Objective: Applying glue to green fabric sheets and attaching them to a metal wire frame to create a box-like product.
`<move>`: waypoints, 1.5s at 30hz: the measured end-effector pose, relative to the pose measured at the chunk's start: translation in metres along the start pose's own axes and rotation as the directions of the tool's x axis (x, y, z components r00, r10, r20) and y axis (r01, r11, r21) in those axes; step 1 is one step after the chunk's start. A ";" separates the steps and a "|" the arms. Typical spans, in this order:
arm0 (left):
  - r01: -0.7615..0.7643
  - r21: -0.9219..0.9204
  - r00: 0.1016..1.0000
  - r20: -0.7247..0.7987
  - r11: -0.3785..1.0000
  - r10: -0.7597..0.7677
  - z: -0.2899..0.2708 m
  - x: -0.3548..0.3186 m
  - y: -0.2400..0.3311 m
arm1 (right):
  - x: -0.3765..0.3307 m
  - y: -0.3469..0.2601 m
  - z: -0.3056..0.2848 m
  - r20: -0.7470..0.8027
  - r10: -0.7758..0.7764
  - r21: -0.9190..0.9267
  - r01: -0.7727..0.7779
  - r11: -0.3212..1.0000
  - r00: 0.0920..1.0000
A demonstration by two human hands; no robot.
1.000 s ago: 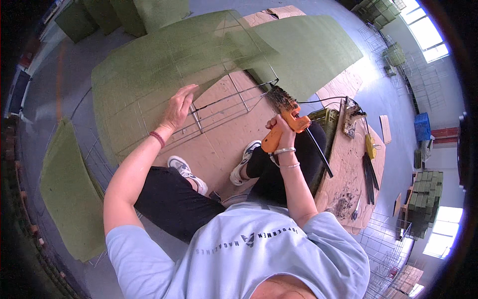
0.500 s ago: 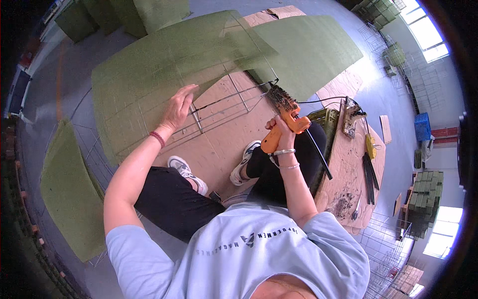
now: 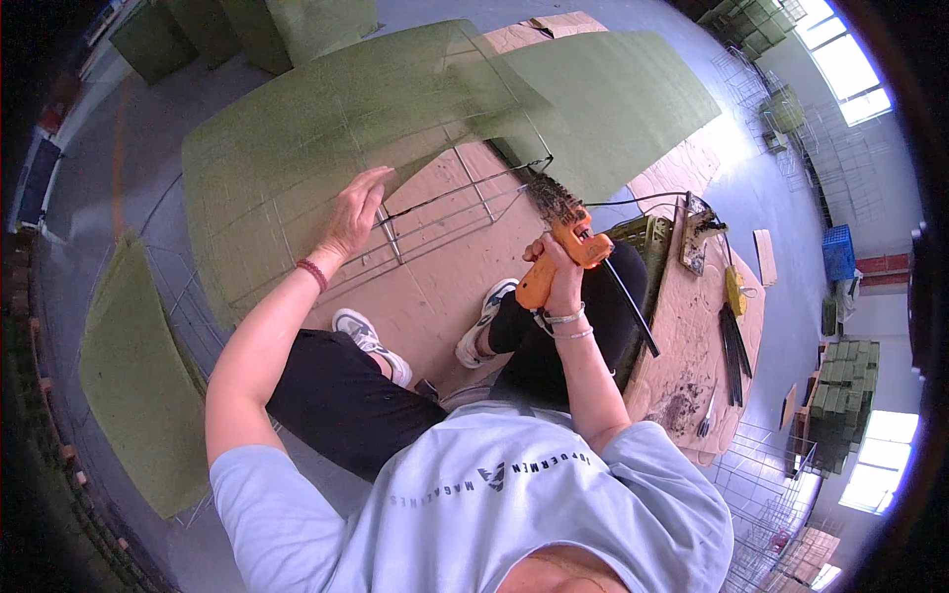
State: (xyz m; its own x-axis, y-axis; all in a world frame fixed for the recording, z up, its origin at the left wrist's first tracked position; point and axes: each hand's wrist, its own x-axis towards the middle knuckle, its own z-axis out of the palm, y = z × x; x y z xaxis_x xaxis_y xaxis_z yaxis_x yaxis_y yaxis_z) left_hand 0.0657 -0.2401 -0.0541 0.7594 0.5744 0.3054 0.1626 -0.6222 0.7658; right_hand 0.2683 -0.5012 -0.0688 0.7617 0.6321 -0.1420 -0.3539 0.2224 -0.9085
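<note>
My right hand (image 3: 560, 267) is wrapped around the handle of an orange hot glue gun (image 3: 576, 240). Black residue cakes its front end, and a black glue stick (image 3: 635, 306) sticks out at the back. The gun's nozzle end is close to the corner of a metal wire frame (image 3: 478, 185), where black glue shows on the wire. Thin green mesh fabric (image 3: 297, 128) lies over the frame, with its near edge folded back. My left hand (image 3: 354, 211) rests at the mesh edge and the frame's near wire, fingers stretched out; what lies under the palm is hidden.
On my right, a cardboard-covered surface (image 3: 672, 371) carries a glue-stained block (image 3: 695, 242), a yellow tool (image 3: 735, 290), black glue sticks (image 3: 734, 356) and scissors (image 3: 706, 420). Another green sheet (image 3: 613, 99) lies beyond the frame. A green mesh panel (image 3: 138, 385) stands at my left.
My right hand has brought the glue gun slightly down, its nozzle end drawing a little away from the frame's corner. The left hand looks unmoved.
</note>
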 end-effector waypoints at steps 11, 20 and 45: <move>-0.016 -0.011 1.000 0.006 1.000 0.016 0.000 0.000 0.002 | -0.003 -0.001 0.004 0.035 0.019 -0.007 -0.019 1.000 0.999; -0.001 -0.020 1.000 0.000 1.000 0.001 -0.001 -0.002 0.000 | -0.002 0.001 0.002 -0.017 0.008 0.013 -0.008 1.000 1.000; -0.018 0.011 1.000 -0.007 1.000 0.018 0.002 0.001 -0.001 | -0.022 0.015 0.013 0.112 0.083 -0.022 -0.081 0.996 0.990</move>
State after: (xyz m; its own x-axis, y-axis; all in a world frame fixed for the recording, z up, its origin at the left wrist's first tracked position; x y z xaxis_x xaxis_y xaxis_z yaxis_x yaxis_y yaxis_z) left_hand 0.0673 -0.2402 -0.0553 0.7581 0.5665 0.3229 0.1555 -0.6381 0.7541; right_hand 0.2397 -0.5023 -0.0744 0.6644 0.7273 -0.1720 -0.4025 0.1543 -0.9023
